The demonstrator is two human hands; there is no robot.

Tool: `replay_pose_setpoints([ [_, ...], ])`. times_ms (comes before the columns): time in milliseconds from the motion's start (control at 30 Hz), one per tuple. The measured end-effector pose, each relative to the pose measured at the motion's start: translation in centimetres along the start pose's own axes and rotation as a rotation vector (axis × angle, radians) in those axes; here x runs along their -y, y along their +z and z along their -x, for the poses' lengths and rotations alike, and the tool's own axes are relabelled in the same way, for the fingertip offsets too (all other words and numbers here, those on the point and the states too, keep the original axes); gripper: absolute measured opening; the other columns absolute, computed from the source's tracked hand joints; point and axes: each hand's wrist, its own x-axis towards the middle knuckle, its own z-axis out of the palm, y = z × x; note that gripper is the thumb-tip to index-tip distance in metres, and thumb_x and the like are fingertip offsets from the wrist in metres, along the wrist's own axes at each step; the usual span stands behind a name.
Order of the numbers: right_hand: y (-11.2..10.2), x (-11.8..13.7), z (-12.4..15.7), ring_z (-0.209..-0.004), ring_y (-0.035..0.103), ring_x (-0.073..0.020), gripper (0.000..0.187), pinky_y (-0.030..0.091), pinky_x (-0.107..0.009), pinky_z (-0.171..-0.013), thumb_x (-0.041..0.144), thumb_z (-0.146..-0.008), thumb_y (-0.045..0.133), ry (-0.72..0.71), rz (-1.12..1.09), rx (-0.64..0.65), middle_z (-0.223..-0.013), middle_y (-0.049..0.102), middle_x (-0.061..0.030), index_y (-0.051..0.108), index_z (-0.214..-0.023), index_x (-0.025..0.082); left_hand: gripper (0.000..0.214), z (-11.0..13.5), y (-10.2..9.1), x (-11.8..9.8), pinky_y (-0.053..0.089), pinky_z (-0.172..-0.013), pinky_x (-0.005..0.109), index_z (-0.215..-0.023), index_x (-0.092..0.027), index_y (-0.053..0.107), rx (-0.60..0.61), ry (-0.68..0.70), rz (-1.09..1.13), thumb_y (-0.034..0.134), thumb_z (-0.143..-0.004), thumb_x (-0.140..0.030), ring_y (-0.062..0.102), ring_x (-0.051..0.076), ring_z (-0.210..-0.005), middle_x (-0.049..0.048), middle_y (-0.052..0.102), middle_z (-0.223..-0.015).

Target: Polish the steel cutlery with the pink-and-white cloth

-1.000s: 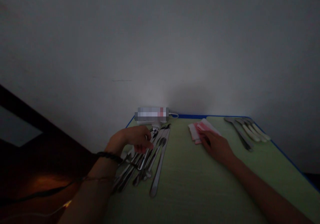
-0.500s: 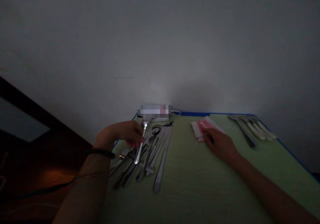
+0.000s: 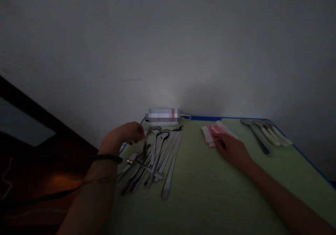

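My left hand (image 3: 131,133) hovers over the left end of a loose pile of metal cutlery, its fingers drawn together. What they hold, if anything, I cannot make out. Close by its fingertips, a spoon (image 3: 156,130) lies on the pile with its bowl toward the wall. A second spoon (image 3: 165,134) rests to the right of it, and a long flat handle (image 3: 169,179) forms the pile's right edge. My right hand (image 3: 232,151) grips a folded pink and white cloth (image 3: 208,137) on the table, its fingertips partly hidden in the folds.
A white power strip (image 3: 164,124), partly blurred out, sits against the wall with a cable. Several utensils with pale handles (image 3: 270,137) and a dark metal one (image 3: 258,138) lie at the table's far right. The green tabletop (image 3: 204,182) has a blue edge.
The shiny spoon that my left hand held upright above the pile is out of its grip, and a spoon lies on the pile. That hand has shifted slightly up and left; my right hand stays put.
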Motion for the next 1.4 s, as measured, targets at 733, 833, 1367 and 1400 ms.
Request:
replay_pose_setpoints([
  [733, -0.2, 0.2, 0.1, -0.093, 0.062, -0.0207, 0.032, 0.049, -0.035, -0.078, 0.031, -0.086, 0.04, -0.022, -0.028, -0.012, -0.11, 0.064, -0.0071, 0.056, -0.112, 0.021, 0.035, -1.7, 2.1, -0.5, 0.052, -0.053, 0.026, -0.067, -0.013, 0.062, 0.087, -0.037, 0.007, 0.051, -0.074, -0.045, 0.065, 0.019, -0.058, 0.0128, 0.069, -0.071],
  [833, -0.2, 0.1, 0.1, -0.092, 0.062, -0.0209, 0.033, 0.049, -0.035, -0.078, 0.03, -0.086, 0.04, -0.025, -0.026, -0.014, -0.109, 0.064, -0.0077, 0.057, -0.112, 0.02, 0.042, -1.6, 2.2, -1.4, 0.051, -0.049, 0.026, -0.082, -0.013, 0.061, 0.056, -0.017, -0.021, 0.046, -0.076, -0.053, 0.064, 0.019, -0.056, 0.0117, 0.068, -0.073],
  [1367, -0.4, 0.2, 0.1, -0.091, 0.062, -0.0207, 0.036, 0.048, -0.034, -0.077, 0.032, -0.087, 0.039, -0.02, -0.008, -0.008, -0.108, 0.064, -0.0079, 0.054, -0.117, 0.021, 0.029, -1.4, 3.6, -3.5, 0.038, -0.042, 0.022, -0.058, -0.015, 0.059, 0.127, 0.162, -0.153, 0.054, -0.066, -0.043, 0.05, 0.013, -0.044, 0.0025, 0.057, -0.053],
  [1400, -0.4, 0.2, 0.1, -0.091, 0.062, -0.0209, 0.036, 0.048, -0.034, -0.077, 0.032, -0.087, 0.039, -0.015, -0.006, -0.001, -0.108, 0.064, -0.0079, 0.054, -0.118, 0.021, 0.027, -1.3, 3.5, -3.6, 0.038, -0.042, 0.023, -0.055, -0.015, 0.058, 0.133, 0.167, -0.153, 0.053, -0.066, -0.04, 0.051, 0.013, -0.045, 0.0029, 0.058, -0.053],
])
